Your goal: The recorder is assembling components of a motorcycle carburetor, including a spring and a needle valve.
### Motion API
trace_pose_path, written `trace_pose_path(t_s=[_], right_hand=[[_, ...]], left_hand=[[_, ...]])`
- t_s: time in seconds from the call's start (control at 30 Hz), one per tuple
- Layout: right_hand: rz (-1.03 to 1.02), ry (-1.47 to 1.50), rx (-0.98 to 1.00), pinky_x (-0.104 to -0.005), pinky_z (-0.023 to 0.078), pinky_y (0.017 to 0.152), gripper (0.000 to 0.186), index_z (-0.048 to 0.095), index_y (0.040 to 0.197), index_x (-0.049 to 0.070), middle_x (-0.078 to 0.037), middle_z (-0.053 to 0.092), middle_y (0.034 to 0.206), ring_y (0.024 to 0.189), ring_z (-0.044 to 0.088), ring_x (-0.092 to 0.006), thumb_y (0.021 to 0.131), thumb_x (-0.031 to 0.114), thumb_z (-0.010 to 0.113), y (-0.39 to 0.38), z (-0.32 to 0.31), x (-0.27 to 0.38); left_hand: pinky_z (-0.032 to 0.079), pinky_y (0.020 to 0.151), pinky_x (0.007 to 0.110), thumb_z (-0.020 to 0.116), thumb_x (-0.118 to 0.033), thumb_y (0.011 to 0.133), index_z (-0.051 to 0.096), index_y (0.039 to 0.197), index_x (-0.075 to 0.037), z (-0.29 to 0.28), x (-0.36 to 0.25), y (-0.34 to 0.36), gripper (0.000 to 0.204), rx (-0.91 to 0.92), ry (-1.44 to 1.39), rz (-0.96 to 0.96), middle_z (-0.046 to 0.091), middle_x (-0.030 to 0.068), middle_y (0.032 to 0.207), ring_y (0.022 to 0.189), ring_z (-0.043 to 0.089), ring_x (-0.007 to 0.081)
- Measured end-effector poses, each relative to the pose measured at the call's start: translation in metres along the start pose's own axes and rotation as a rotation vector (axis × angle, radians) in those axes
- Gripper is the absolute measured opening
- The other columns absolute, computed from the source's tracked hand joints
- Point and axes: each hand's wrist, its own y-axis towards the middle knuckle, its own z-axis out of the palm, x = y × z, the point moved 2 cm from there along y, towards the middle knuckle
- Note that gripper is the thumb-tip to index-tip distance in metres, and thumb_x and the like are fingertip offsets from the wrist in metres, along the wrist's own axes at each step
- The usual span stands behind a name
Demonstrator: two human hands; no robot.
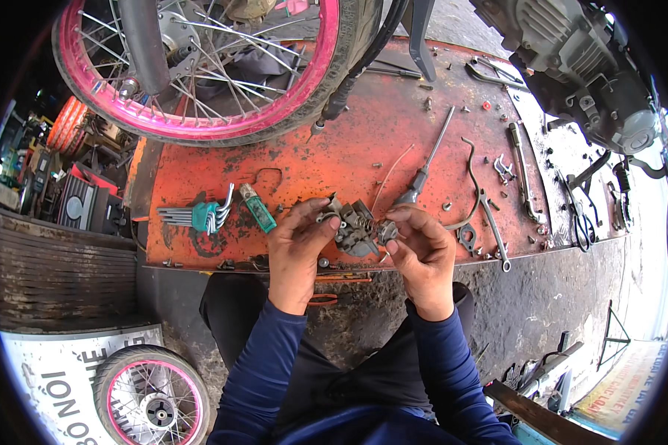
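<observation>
At lower left, a loose wheel with a pink rim [159,410] is seen lying beside the bench. At upper left, a larger pink-rimmed wheel [200,121] is seen above the orange, paint-worn bench [334,159]. Left of centre, a green holder [202,216] is filled with metal hex keys [174,216]; their long shafts are directed left, their bent ends right. Just right of it, a green-and-white block [257,208] is laid aslant, its lower end near the left hand [300,248].

At centre, a grey metal assembly [355,236] is held above the bench's near edge, between the two hands. Its left end is gripped by the left thumb and fingers. Its long axis is directed roughly across the frame, sloping slightly down to the right; a coil spring [361,217] is exposed along the upper side, and a round end piece [387,232] is turned rightward. This piece is pinched between thumb and fingers of the right hand [427,256]; whether it is fastened to the body cannot be told.

Right of centre, a screwdriver [416,183] is laid with its shaft toward the upper right. Farther right, a spanner [493,230] and a ratchet handle [524,174] are set lengthwise.
</observation>
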Motion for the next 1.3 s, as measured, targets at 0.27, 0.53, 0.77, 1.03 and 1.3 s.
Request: trace_pose_path(t_s=[0.27, 0.53, 0.77, 1.03, 1.3], right_hand=[[-0.081, -0.128, 0.019, -0.0282, 0.049, 0.086, 0.034, 0.062, 0.116, -0.007, -0.008, 0.059, 0.114, 0.107, 0.059, -0.0147, 0.083, -0.015, 0.061, 0.006, -0.004, 0.001], [-0.118, -0.654, 0.351, -0.034, 0.052, 0.08, 0.039, 0.068, 0.11, 0.0, -0.011, 0.066, 0.107, 0.099, 0.064, -0.0232, 0.071, -0.004, 0.072, 0.038, 0.007, 0.028], [-0.163, -0.844, 0.417, -0.035, 0.052, 0.072, 0.039, 0.069, 0.108, 0.004, -0.01, 0.066, 0.106, 0.096, 0.064, -0.0267, 0.07, -0.001, 0.075, 0.041, 0.017, 0.022], [-0.082, -0.888, 0.438, -0.0365, 0.053, 0.072, 0.038, 0.069, 0.107, 0.004, -0.01, 0.066, 0.105, 0.093, 0.064, -0.0277, 0.07, 0.0, 0.075, 0.045, 0.03, 0.028], [-0.07, -0.928, 0.574, -0.0379, 0.053, 0.075, 0.03, 0.068, 0.103, -0.002, -0.015, 0.067, 0.095, 0.085, 0.066, -0.032, 0.074, 0.002, 0.074, 0.07, 0.035, 0.033]], left_hand=[[0.052, 0.091, 0.029, 0.076, 0.0, 0.086, 0.066, 0.121, 0.002, 0.001, -0.003, 0.0, 0.036, -0.005, -0.018, -0.033, 0.069, 0.0101, 0.112, 0.104, 0.066, 0.0144], [0.052, 0.094, 0.028, 0.07, 0.005, 0.087, 0.057, 0.133, 0.004, -0.002, -0.003, -0.003, 0.048, 0.122, 0.032, 0.009, 0.065, 0.0113, 0.12, 0.11, 0.063, 0.0159], [0.053, 0.092, 0.028, 0.064, 0.007, 0.087, 0.056, 0.133, 0.005, -0.002, 0.0, -0.004, 0.047, 0.128, 0.014, 0.026, 0.067, 0.0105, 0.114, 0.105, 0.064, 0.0133], [0.054, 0.089, 0.028, 0.063, 0.003, 0.087, 0.057, 0.133, 0.006, -0.005, 0.008, -0.002, 0.047, 0.137, -0.014, 0.062, 0.069, 0.013, 0.117, 0.106, 0.065, 0.0149], [0.052, 0.092, 0.029, 0.066, 0.001, 0.086, 0.058, 0.132, 0.006, -0.004, 0.003, 0.002, 0.046, 0.15, 0.034, 0.004, 0.071, 0.0118, 0.112, 0.106, 0.067, 0.0165]])
